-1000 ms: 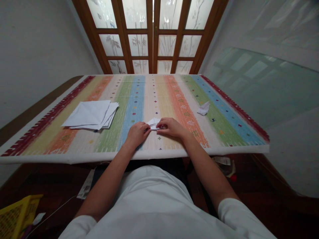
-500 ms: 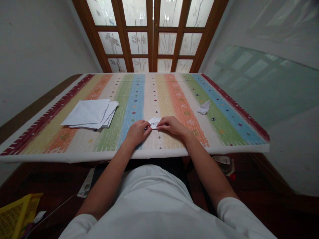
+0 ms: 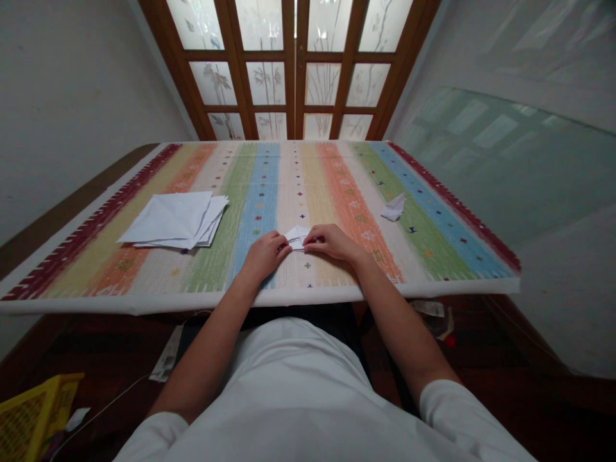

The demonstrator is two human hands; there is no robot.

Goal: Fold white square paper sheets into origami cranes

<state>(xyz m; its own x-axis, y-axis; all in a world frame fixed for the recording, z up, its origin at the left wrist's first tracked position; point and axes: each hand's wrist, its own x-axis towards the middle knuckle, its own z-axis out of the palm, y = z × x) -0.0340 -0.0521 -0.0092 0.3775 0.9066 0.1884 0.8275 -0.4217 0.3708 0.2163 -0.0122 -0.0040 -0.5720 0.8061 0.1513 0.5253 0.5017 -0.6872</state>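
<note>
Fingers (image 3: 279,239) of left hand (image 3: 261,258), right hand (image 3: 334,243) pinch one folded paper (image 3: 298,239); one sheet stack (image 3: 173,218), one folded piece (image 3: 394,208).

A cloth (image 3: 293,192) striped in many colours covers the desk (image 3: 245,173) across mid-frame. On it lie a stack of white sheets (image 3: 171,218) at left, a folded paper (image 3: 297,238) near the centre and a small folded piece (image 3: 394,208) at right.

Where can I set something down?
On the striped multicolored tablecloth: the far end by brown wooden doors, the strip between the stacked white paper sheets and left hand, and the gap between the right hand and small folded white paper. Crowded: near middle, where both hands hold creased white paper.
</note>
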